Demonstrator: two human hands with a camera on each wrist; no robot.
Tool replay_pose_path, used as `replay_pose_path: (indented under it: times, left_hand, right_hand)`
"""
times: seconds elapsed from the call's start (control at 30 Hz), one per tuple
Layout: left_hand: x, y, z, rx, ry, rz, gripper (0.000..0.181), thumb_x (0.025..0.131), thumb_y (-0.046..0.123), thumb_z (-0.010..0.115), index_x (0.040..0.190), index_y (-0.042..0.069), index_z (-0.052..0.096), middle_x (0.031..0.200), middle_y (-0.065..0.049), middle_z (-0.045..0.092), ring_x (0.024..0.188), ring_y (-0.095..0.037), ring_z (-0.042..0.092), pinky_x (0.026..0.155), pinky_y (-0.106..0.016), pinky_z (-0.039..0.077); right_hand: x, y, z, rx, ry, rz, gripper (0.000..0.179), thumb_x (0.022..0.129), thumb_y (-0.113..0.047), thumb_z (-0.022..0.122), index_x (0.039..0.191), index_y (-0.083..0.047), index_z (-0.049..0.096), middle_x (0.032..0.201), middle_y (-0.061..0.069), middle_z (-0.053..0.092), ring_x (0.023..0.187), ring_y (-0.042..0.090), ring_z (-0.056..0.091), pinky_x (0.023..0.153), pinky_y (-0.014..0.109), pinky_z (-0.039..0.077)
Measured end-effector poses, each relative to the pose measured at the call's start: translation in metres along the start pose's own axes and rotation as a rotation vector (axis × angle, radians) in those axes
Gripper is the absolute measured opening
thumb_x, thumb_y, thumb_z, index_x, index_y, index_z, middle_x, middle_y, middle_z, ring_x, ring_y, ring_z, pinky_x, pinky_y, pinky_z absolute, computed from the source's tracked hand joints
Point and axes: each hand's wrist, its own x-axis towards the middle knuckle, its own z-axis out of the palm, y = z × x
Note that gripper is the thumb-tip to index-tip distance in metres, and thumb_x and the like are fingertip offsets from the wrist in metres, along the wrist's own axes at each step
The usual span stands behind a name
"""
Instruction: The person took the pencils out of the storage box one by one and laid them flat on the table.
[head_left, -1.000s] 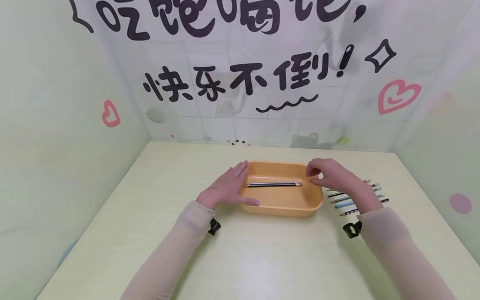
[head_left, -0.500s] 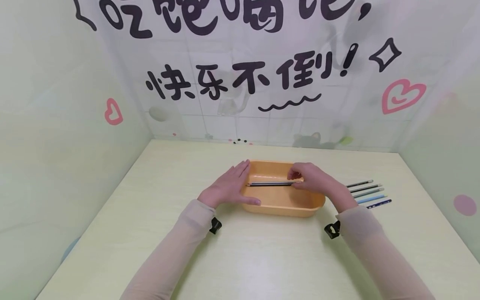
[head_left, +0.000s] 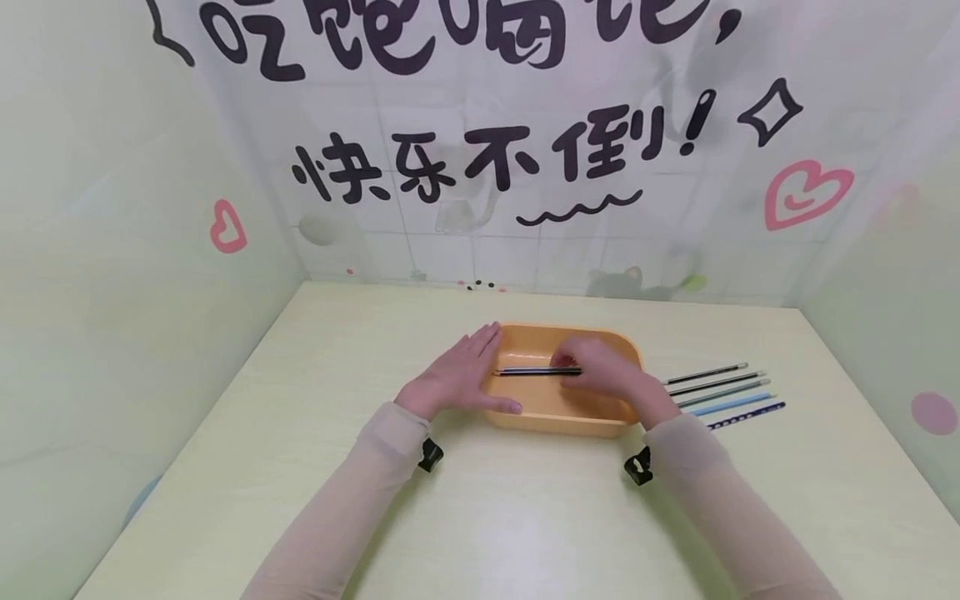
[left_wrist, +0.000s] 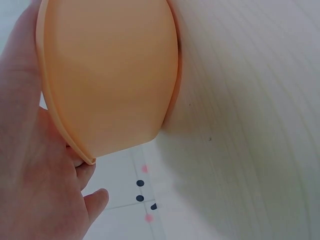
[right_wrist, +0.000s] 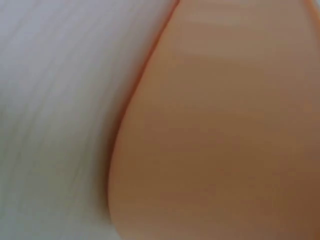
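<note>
An orange plastic tray (head_left: 555, 427) stands on the table, with dark pencils (head_left: 525, 372) lying side by side across its middle. My left hand (head_left: 453, 372) rests flat against the tray's left end, fingers at the far corner and thumb along the near rim. In the left wrist view, the fingers of the left hand (left_wrist: 35, 165) lie along the rim of the tray (left_wrist: 115, 75). Inside the tray, my right hand (head_left: 600, 368) pinches the pencils with curled fingers and thumb. Only the outer wall of the tray (right_wrist: 215, 130) and some tabletop fill the right wrist view.
To the right of the tray several pencils lie in a slanted row, among them a light blue pencil (head_left: 731, 403) and a dark patterned pencil (head_left: 750, 415). A printed curtain (head_left: 480, 250) closes off the back of the table (head_left: 495, 517).
My right hand has moved left from above the tray's right rim down onto the pencils inside, then farther left along them. The left hand has stayed at the tray's left end.
</note>
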Motion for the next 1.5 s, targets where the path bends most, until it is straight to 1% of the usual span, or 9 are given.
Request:
replay_pose_path:
  times: [0.2, 0.33, 0.47, 0.6, 0.77, 0.9, 1.1, 1.27, 1.5]
  left_hand:
    - [-0.002, 0.000, -0.001, -0.011, 0.004, -0.003, 0.127, 0.077, 0.079, 0.062, 0.160, 0.002, 0.005, 0.170, -0.011, -0.001, 0.158, -0.025, 0.002, 0.130, -0.041, 0.009]
    - [-0.002, 0.000, -0.001, 0.000, 0.002, -0.008, 0.127, 0.077, 0.081, 0.060, 0.160, 0.003, 0.004, 0.170, -0.010, -0.003, 0.158, -0.024, 0.001, 0.130, -0.040, 0.009]
    - [-0.003, 0.001, 0.001, -0.008, 0.015, -0.006, 0.126, 0.077, 0.079, 0.062, 0.160, 0.002, 0.006, 0.170, -0.010, -0.001, 0.158, -0.025, 0.003, 0.130, -0.040, 0.010]
    - [-0.002, 0.003, 0.003, -0.010, 0.009, -0.003, 0.126, 0.077, 0.079, 0.062, 0.160, 0.003, 0.006, 0.170, -0.010, 0.000, 0.158, -0.025, 0.003, 0.130, -0.040, 0.011]
    - [-0.001, 0.005, 0.004, 0.007, 0.005, 0.004, 0.127, 0.077, 0.081, 0.060, 0.160, 0.002, 0.005, 0.170, -0.010, -0.001, 0.158, -0.024, 0.002, 0.130, -0.040, 0.011]
    - [0.000, 0.005, 0.002, 0.012, 0.030, 0.013, 0.126, 0.077, 0.080, 0.060, 0.159, 0.001, 0.008, 0.170, -0.012, 0.002, 0.158, -0.026, 0.005, 0.130, -0.042, 0.013]
    - [-0.005, 0.003, 0.000, 0.010, 0.023, 0.002, 0.126, 0.077, 0.081, 0.060, 0.159, 0.001, 0.007, 0.170, -0.012, 0.001, 0.158, -0.026, 0.004, 0.130, -0.042, 0.013]
    - [-0.004, 0.003, -0.002, -0.002, 0.038, 0.012, 0.126, 0.077, 0.082, 0.059, 0.159, 0.002, 0.007, 0.169, -0.011, 0.000, 0.158, -0.025, 0.004, 0.130, -0.041, 0.011]
    - [-0.004, 0.003, 0.002, -0.010, 0.017, -0.012, 0.127, 0.076, 0.082, 0.060, 0.160, 0.003, 0.006, 0.170, -0.010, -0.001, 0.158, -0.024, 0.002, 0.130, -0.040, 0.011]
  right_hand:
    - [0.008, -0.004, 0.007, -0.026, -0.033, 0.058, 0.017, 0.089, -0.007, 0.072, 0.106, -0.003, 0.069, 0.101, 0.009, 0.070, 0.092, 0.021, 0.061, 0.092, 0.041, 0.056]
    - [0.010, -0.007, 0.007, -0.034, -0.030, 0.066, 0.014, 0.088, -0.003, 0.071, 0.102, -0.002, 0.070, 0.097, 0.008, 0.070, 0.089, 0.021, 0.060, 0.089, 0.040, 0.056]
    - [0.012, -0.008, 0.011, -0.058, -0.018, 0.073, 0.011, 0.088, -0.001, 0.069, 0.099, -0.004, 0.071, 0.095, 0.006, 0.070, 0.087, 0.020, 0.060, 0.088, 0.038, 0.056]
    - [0.011, -0.009, 0.015, -0.055, -0.033, 0.092, 0.010, 0.090, 0.000, 0.065, 0.094, -0.007, 0.071, 0.090, 0.004, 0.068, 0.081, 0.017, 0.058, 0.080, 0.034, 0.056]
    - [0.009, -0.010, 0.015, -0.055, -0.063, 0.107, 0.017, 0.091, 0.002, 0.060, 0.086, -0.010, 0.070, 0.080, -0.001, 0.064, 0.074, 0.014, 0.053, 0.071, 0.027, 0.048]
    - [0.008, -0.011, 0.012, -0.081, -0.062, 0.078, 0.017, 0.083, 0.004, 0.062, 0.080, -0.012, 0.066, 0.073, -0.003, 0.057, 0.070, 0.014, 0.050, 0.065, 0.025, 0.042]
    - [0.006, -0.012, 0.009, -0.079, -0.084, 0.006, 0.015, 0.075, 0.003, 0.067, 0.078, -0.012, 0.064, 0.069, -0.006, 0.051, 0.067, 0.011, 0.046, 0.061, 0.022, 0.038]
    - [-0.001, -0.013, 0.002, -0.064, -0.059, 0.019, 0.016, 0.077, 0.002, 0.070, 0.079, -0.012, 0.063, 0.070, -0.004, 0.052, 0.067, 0.012, 0.046, 0.061, 0.023, 0.039]
    - [-0.012, -0.020, -0.007, -0.082, -0.022, -0.016, 0.021, 0.078, -0.001, 0.073, 0.076, -0.016, 0.058, 0.067, -0.006, 0.051, 0.064, 0.009, 0.045, 0.058, 0.021, 0.037]
